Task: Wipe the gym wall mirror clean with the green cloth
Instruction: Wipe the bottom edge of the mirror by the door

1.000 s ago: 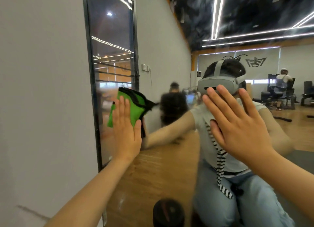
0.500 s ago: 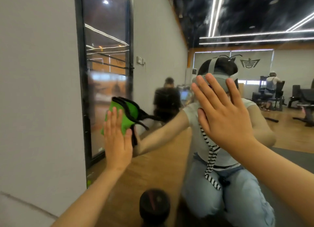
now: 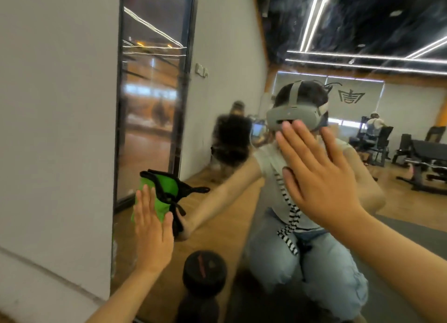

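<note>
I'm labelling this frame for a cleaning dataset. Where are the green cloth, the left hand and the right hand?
green cloth (image 3: 160,209), head view, green fabric between fingers and thumb.
left hand (image 3: 153,235), head view, back of the hand.
right hand (image 3: 324,184), head view, back of the hand.

grey headset (image 3: 294,119), white t-shirt (image 3: 267,158), striped cord (image 3: 289,228), light blue jeans (image 3: 321,264)

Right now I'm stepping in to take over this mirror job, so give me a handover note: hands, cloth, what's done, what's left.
Left hand: flat, straight fingers pressing the green cloth on the wall mirror, low near its left edge.
Right hand: open, fingers spread, holding nothing, at the glass; contact unclear.
A dumbbell sits by the mirror's foot.
Done: extent wiped cannot be told.
Left: streaks show upper right; wipe there.
</note>
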### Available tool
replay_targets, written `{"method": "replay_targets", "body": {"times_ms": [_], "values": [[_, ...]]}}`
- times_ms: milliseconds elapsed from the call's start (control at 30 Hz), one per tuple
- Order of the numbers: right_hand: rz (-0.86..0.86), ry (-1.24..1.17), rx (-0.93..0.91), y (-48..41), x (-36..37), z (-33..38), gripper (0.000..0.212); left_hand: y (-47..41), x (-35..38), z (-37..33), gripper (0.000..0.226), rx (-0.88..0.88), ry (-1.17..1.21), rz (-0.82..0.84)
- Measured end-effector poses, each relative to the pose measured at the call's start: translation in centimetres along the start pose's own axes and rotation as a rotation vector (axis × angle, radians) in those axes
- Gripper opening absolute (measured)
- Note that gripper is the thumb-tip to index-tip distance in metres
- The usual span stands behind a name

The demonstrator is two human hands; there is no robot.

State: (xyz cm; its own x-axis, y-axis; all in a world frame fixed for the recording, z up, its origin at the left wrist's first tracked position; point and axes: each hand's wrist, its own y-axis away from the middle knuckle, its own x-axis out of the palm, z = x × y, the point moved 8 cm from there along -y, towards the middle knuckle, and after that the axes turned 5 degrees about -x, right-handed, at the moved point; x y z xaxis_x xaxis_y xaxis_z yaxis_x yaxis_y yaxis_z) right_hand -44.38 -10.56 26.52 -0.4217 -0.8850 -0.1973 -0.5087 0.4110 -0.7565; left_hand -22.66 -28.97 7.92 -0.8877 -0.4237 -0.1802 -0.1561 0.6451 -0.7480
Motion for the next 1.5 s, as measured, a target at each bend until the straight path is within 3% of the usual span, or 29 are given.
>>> {"method": "replay_targets", "body": {"times_ms": [100,233,300,400,500,567,667,733,900,1100,1300,1367,1467,1500], "values": [[0.037,0.055,-0.098,2.1,0.6,1.2,0.061,-1.7,-0.5,1.6,0.065,-0.129,0.053,-0.072],[0.059,0.061,-0.031,2.7,0.9,2.4,0.061,-4.3,-1.2,6.0,0.057,-0.487,0.113,-0.134],[0.084,0.057,-0.026,4.3,1.5,3.9,0.062,-3.3,-0.8,5.6,0.059,-0.543,0.092,-0.119],[0.092,0.063,-0.047,5.1,1.8,4.2,0.063,0.2,0.0,2.7,0.071,-0.351,-0.002,-0.053],[0.075,0.059,-0.032,4.7,1.7,4.2,0.059,2.6,0.4,2.0,0.067,-0.138,-0.044,0.042],[0.073,0.053,-0.025,4.8,1.7,4.3,0.058,1.4,-0.1,3.4,0.065,-0.173,0.009,0.001],[0.068,0.057,-0.022,4.7,1.7,4.3,0.058,-1.3,-0.9,7.0,0.06,-0.449,0.08,-0.146],[0.065,0.057,-0.028,4.6,1.7,4.5,0.058,-0.6,-0.4,6.9,0.061,-0.523,0.089,-0.184],[0.068,0.061,-0.026,5.0,1.7,4.2,0.059,5.4,1.1,3.4,0.067,-0.264,0.042,-0.077],[0.051,0.046,-0.033,4.8,1.8,4.5,0.06,3.1,0.9,8.3,0.065,-0.563,0.095,-0.153],[0.042,0.05,-0.025,4.8,1.7,4.5,0.061,10.8,4.0,3.2,0.073,-0.247,0.02,-0.011],[0.046,0.049,-0.031,4.8,1.7,4.4,0.061,9.2,3.5,4.1,0.073,-0.295,0.037,-0.044],[0.053,0.061,-0.034,4.9,1.8,4.5,0.061,6.5,2.6,4.0,0.07,-0.502,0.18,-0.158],[0.058,0.06,-0.035,4.9,1.8,4.5,0.061,6.3,2.6,2.6,0.068,-0.478,0.177,-0.177]]}}
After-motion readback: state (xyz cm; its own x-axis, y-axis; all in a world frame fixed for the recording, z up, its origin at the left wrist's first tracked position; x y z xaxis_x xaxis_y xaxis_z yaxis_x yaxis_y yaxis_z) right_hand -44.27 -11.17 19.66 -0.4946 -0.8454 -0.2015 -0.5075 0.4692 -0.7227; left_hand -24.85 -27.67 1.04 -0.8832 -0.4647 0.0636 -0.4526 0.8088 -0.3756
